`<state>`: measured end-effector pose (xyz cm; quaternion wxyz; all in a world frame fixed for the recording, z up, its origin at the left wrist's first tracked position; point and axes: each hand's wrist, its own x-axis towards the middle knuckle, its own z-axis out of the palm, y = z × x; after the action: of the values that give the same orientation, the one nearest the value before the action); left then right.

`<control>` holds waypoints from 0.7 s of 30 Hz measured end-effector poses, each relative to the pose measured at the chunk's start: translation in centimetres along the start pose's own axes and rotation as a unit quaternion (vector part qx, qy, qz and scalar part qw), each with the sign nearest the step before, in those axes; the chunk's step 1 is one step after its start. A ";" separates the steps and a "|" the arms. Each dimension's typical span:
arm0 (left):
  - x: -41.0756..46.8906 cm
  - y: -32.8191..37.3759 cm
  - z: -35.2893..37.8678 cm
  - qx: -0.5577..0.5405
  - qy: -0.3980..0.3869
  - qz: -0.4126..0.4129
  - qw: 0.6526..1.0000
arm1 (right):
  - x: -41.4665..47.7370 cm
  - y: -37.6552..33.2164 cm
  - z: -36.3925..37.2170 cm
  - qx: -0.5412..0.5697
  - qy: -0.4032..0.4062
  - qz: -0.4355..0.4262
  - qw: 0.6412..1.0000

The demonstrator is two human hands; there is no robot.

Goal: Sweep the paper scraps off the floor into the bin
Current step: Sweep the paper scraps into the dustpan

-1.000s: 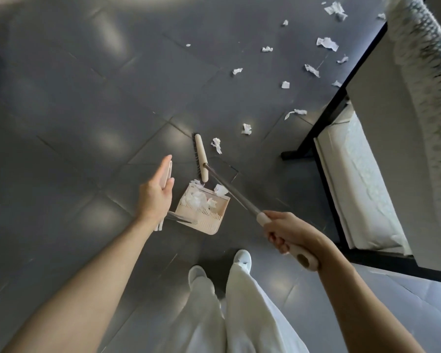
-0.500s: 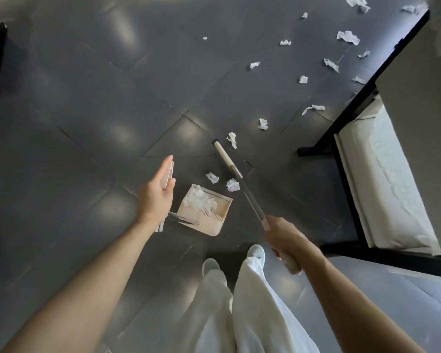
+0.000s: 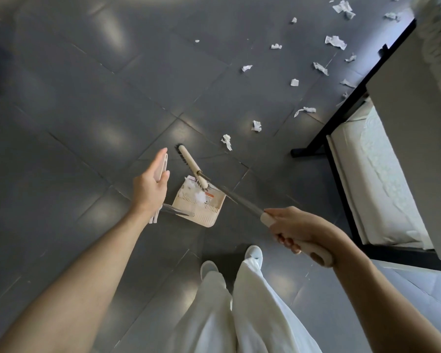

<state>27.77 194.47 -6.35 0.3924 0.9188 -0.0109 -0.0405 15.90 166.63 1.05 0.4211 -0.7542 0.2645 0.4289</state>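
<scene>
A beige dustpan (image 3: 209, 212) stands on the dark tiled floor in front of my feet, with white paper scraps (image 3: 197, 193) inside it. My left hand (image 3: 150, 186) holds the dustpan's upright white handle (image 3: 163, 165). My right hand (image 3: 298, 230) grips the broom's handle (image 3: 242, 203). The broom head (image 3: 190, 165) lies at the pan's mouth, its near end over the scraps. Several more paper scraps lie loose on the floor beyond, the nearest (image 3: 227, 141) just past the broom head, others (image 3: 256, 126) (image 3: 335, 42) spread toward the upper right.
A black-framed piece of furniture (image 3: 339, 123) with a white cushion (image 3: 377, 179) stands at the right, some scraps close to its leg. My white trousers (image 3: 239, 314) and shoes are at the bottom centre. Dark floor tiles stretch to the left.
The broom head swung back from the floor ahead to the dustpan's mouth, carrying two scraps from in front of the pan into it. My left hand stayed on the handle.
</scene>
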 end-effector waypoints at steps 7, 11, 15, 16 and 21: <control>2.9 1.0 -0.5 -0.035 0.023 0.033 0.999 | 1.7 -2.4 -2.6 0.086 0.059 -0.008 0.995; 6.6 1.8 0.0 -0.048 0.022 0.060 0.997 | 4.4 -3.4 -5.3 0.134 0.098 -0.012 0.986; 11.9 3.1 1.2 -0.058 -0.004 0.056 0.997 | 8.9 -4.6 -7.8 0.086 0.161 -0.035 0.983; 13.4 3.3 1.6 -0.062 -0.013 0.057 0.996 | 10.2 -4.9 -8.5 0.066 0.176 -0.034 0.982; 21.2 5.8 3.9 -0.042 -0.066 0.085 0.993 | 16.2 -7.0 -13.1 0.043 0.215 -0.018 0.975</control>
<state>48.63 186.54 -6.21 0.4313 0.8925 -0.1134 -0.0677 34.72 158.24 -6.57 0.3941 -0.8147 0.3534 0.2369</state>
